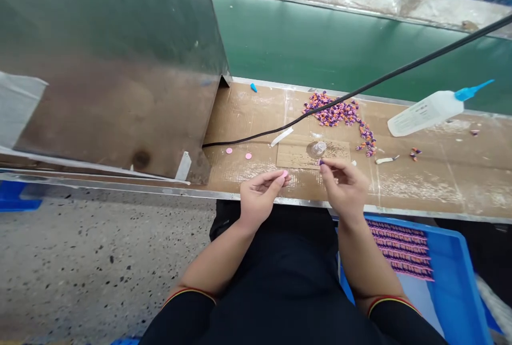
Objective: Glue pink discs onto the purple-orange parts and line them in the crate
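My left hand [260, 197] pinches a small pink disc [285, 174] between thumb and fingertips. My right hand [344, 187] holds a tiny purple piece [321, 162] at its fingertips, just in front of a cardboard pad [292, 157]. A small clear cup [319, 148] with glue residue stands on that pad. Two more pink discs [229, 150] lie loose on the brown-covered workbench [248, 115] to the left. Farther back lies a heap of small purple-and-orange pieces [340, 110].
A white glue bottle [426, 113] with a blue nozzle lies at the right of the bench. A black cable [320, 104] crosses above the bench. A green conveyor belt [320, 35] runs behind it. A metal panel [108, 62] rises at the left. A blue crate [400, 249] with rows of pink-purple items sits below right.
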Demonstrator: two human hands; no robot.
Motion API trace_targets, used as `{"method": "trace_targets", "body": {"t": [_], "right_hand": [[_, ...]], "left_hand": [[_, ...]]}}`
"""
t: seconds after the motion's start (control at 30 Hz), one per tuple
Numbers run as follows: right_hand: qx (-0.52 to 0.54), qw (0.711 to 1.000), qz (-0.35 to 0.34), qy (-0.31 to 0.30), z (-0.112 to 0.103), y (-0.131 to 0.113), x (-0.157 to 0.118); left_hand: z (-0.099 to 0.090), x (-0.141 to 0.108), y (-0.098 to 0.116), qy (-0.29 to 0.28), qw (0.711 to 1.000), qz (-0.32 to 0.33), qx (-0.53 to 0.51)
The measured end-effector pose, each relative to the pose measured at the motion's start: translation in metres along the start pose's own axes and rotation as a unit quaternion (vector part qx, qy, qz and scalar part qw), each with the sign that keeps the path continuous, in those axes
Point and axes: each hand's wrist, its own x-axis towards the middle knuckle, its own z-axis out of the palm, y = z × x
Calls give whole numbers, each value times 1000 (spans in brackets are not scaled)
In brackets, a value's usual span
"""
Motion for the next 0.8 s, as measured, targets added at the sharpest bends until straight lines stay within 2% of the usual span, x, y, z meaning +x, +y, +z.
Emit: {"method": "trace_targets", "body": {"t": [0.13, 0.23, 0.37, 0.5, 0.6, 0.8], "right_hand": [[175, 980, 88, -33, 17, -6, -27], [242, 964, 102, -33, 22, -13, -32], [299, 950, 86, -39, 25, -18, -29], [324, 943, 74, -27, 28, -15, -28], [318, 946, 63, -11, 30, -13, -30], [299, 952, 65, -8, 31, -16, -32]], "left_hand": [[9, -2, 1, -27, 995, 73, 65], [13, 0, 1, -48, 975, 165, 143], [15, 9, -1, -32, 916, 327, 230], [15, 20, -5, -47, 848, 440, 292], [17, 22, -5, -52, 826, 466, 313], [20, 21, -7, -35, 841, 445, 306]]}}
